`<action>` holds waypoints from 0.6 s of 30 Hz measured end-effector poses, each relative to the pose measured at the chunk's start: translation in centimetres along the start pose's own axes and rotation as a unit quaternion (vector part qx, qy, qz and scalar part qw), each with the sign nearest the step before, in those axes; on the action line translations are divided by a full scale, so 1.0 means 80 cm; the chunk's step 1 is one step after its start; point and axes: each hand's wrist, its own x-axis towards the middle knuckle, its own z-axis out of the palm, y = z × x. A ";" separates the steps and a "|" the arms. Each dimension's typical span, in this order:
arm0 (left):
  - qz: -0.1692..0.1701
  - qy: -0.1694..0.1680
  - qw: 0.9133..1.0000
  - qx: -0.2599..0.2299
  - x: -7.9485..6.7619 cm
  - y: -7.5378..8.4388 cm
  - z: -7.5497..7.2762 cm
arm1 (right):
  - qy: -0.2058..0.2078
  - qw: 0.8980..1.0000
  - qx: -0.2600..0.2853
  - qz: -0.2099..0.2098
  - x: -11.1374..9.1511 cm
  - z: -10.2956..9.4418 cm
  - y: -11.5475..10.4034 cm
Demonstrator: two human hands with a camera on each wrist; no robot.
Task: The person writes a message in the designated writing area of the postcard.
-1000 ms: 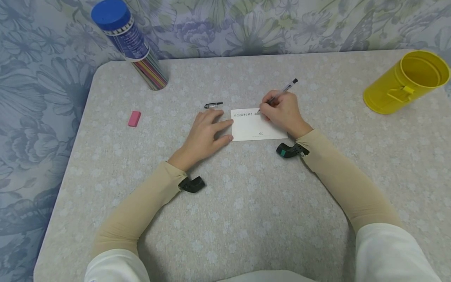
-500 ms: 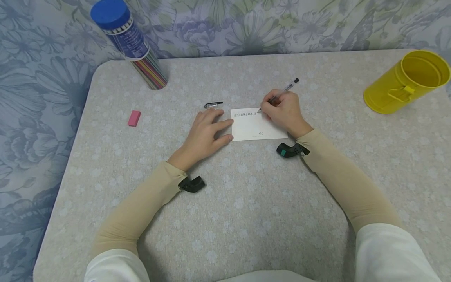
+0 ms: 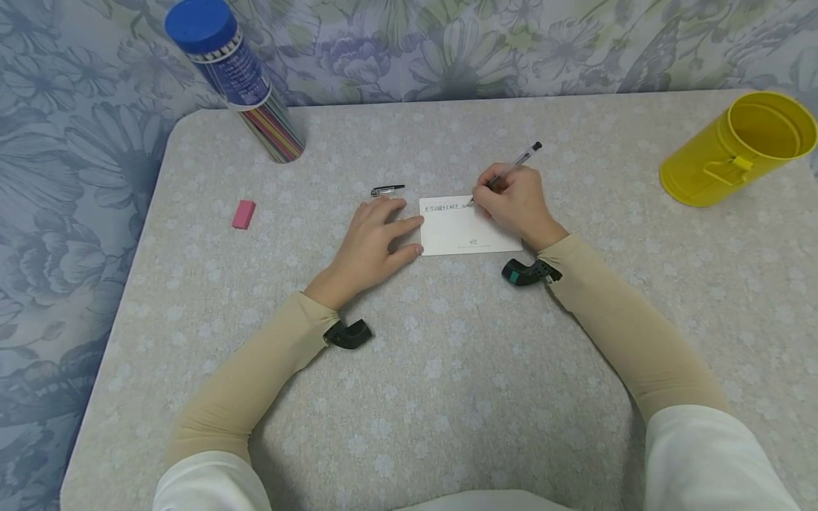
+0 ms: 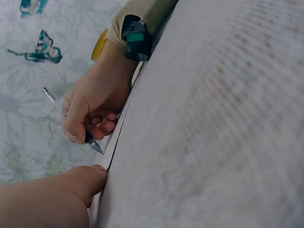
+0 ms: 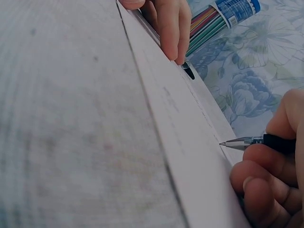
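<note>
My right hand (image 3: 513,202) pinches a clear-barrelled pen (image 3: 522,157) with a black grip and end. The pen's tip meets a white card (image 3: 454,234), at the end of a line of small dark handwriting along the card's top; the right wrist view shows the metal tip (image 5: 232,143) close up. Spread flat on the table, my left hand (image 3: 373,245) touches the card's left edge with its thumb and index fingertip. Just beyond those fingers lies the black-and-clear pen cap (image 3: 387,190). Part of the card is hidden under my right hand.
A pink eraser (image 3: 243,214) lies to the left. At the back left stands a blue-lidded tube (image 3: 243,85) of coloured pencils; a yellow open container (image 3: 709,167) is at the far right. A floral wall (image 3: 460,50) borders the table's (image 3: 434,397) back edge.
The pen tip and right hand have shifted very slightly right, and a little more writing shows at the line's end. The left hand and card have stayed put.
</note>
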 end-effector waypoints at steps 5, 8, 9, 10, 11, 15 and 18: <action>0.000 0.000 1.000 0.000 0.000 0.001 -0.001 | 0.000 1.000 -0.004 0.000 0.000 0.000 0.001; -0.002 -0.002 1.000 0.001 0.000 0.001 -0.001 | 0.003 1.000 0.001 0.009 0.000 0.001 0.002; -0.002 -0.002 1.000 0.001 0.000 0.001 -0.001 | 0.004 1.000 0.002 0.012 0.000 0.001 0.002; -0.002 -0.002 1.000 0.001 0.000 0.001 -0.001 | 0.006 1.000 0.002 0.014 0.000 0.001 0.002; -0.002 -0.002 1.000 0.001 0.000 0.001 -0.001 | 0.007 1.000 0.002 0.015 0.000 0.001 0.002; 0.000 0.000 1.000 0.000 0.000 0.000 0.000 | 0.004 1.000 -0.007 0.006 0.001 0.001 0.002; 0.000 0.001 1.000 -0.001 0.000 -0.001 0.000 | 0.001 1.000 -0.005 0.002 0.001 0.000 0.001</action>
